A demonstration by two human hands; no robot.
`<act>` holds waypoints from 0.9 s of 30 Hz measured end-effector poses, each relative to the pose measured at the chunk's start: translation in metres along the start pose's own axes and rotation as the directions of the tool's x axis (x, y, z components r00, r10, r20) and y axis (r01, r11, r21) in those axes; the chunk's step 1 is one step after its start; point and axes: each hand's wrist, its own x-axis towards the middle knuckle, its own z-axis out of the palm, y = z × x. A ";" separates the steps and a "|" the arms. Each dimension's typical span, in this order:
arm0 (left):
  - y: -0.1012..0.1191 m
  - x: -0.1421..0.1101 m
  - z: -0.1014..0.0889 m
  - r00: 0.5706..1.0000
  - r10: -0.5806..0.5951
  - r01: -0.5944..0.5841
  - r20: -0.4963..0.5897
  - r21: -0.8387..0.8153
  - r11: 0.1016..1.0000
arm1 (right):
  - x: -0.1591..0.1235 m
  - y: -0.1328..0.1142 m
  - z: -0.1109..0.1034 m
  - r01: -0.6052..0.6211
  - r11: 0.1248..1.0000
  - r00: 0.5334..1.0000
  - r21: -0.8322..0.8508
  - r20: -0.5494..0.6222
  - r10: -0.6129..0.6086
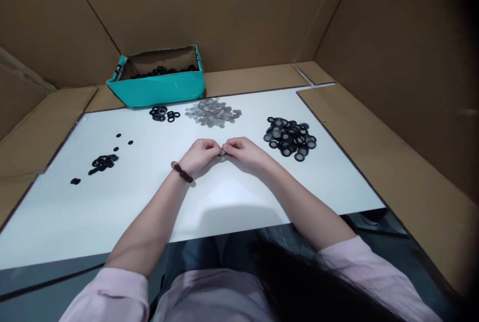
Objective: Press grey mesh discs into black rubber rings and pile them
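Observation:
My left hand [204, 155] and my right hand [241, 150] meet over the middle of the white table, fingertips pinched together. Between them shows a small grey disc [223, 153], probably with a dark rim; the fingers cover most of it. Just beyond my hands lies a pile of thin grey mesh-like discs [213, 112]. Right of my right hand is a heap of black rings with grey centres [290, 137]. A few black rings [160, 113] lie left of the grey pile. Farther left sits a cluster of small black pieces [104, 162].
A turquoise box [160, 90] holding many black rings stands at the back left. Cardboard walls [243, 13] enclose the back and sides. Stray black pieces [75, 181] lie near the left edge of the white table [149, 202]. A bracelet circles my left wrist.

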 end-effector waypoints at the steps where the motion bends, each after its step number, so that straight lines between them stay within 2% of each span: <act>1: -0.002 0.001 0.001 1.000 0.000 0.000 -0.019 -0.017 1.000 | 0.000 0.000 0.001 -0.004 0.999 1.000 0.033 0.006 0.003; 3: -0.005 0.001 0.004 0.999 -0.005 0.002 -0.051 -0.065 0.998 | -0.001 0.002 0.003 -0.013 0.995 1.000 0.097 0.005 0.013; 7: -0.010 0.001 0.013 0.989 -0.022 -0.009 -0.145 -0.211 0.977 | 0.002 0.006 0.012 -0.036 0.971 0.995 0.236 -0.083 0.057; 9: -0.008 0.001 0.014 0.986 -0.029 -0.010 -0.165 -0.231 0.973 | 0.004 0.006 0.014 -0.055 0.959 0.991 0.279 -0.102 0.087; 12: -0.002 -0.001 0.009 0.997 -0.047 0.036 -0.067 -0.154 0.987 | 0.003 0.002 0.012 -0.089 0.958 0.993 0.272 -0.052 0.107; 16: 0.005 -0.004 0.000 0.997 -0.047 0.046 0.060 0.019 0.999 | 0.000 -0.003 0.005 -0.142 0.955 0.989 0.261 0.081 0.126; 22: 0.007 -0.005 -0.002 0.989 -0.097 0.099 0.111 -0.018 0.995 | -0.001 0.000 0.003 -0.130 0.947 0.986 0.295 0.138 0.092; 27: 0.008 -0.004 0.002 0.994 -0.112 0.113 0.017 -0.101 0.988 | -0.001 0.005 0.003 -0.096 0.970 0.992 0.224 0.099 0.075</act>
